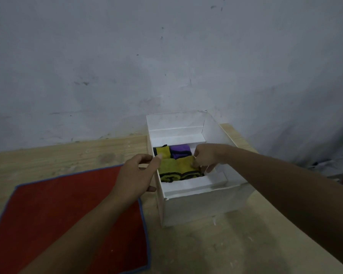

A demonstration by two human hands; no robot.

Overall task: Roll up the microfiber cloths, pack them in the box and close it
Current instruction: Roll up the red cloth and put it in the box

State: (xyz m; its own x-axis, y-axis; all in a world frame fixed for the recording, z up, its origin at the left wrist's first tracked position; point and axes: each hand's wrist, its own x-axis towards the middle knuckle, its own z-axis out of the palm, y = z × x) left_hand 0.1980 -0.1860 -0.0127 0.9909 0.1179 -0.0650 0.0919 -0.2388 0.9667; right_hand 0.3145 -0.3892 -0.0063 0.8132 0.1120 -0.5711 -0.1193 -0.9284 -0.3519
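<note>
- An open white cardboard box (196,206) stands on a light wooden table (206,250), at its far right part, close to a grey-white plastered wall (127,66).
- The box's white lid flap (174,120) is raised at the far side and stands roughly upright before the wall.
- Three rolled items are seen inside the box. A near yellow-green rolled microfiber cloth with black edging (176,167) lies along the near side, and whether it is one roll or two cannot be told.
- A far yellow-green rolled cloth (162,152) lies in the far left corner, and a purple rolled cloth (180,152) lies just to its right, touching it.
- The left hand (135,175) is placed at the left wall of the box. Its fingers (157,158) are curled over the rim and its thumb is set against the outer face, so the wall is gripped.
- The right hand (206,155) is reached into the box from the right. Its fingers are curled down onto the right end of the near yellow-green roll, which is gripped there.
- A flat red square microfiber cloth with blue edging (57,214) is spread unrolled on the table at the near left, just beside the box and partly under the left forearm.
</note>
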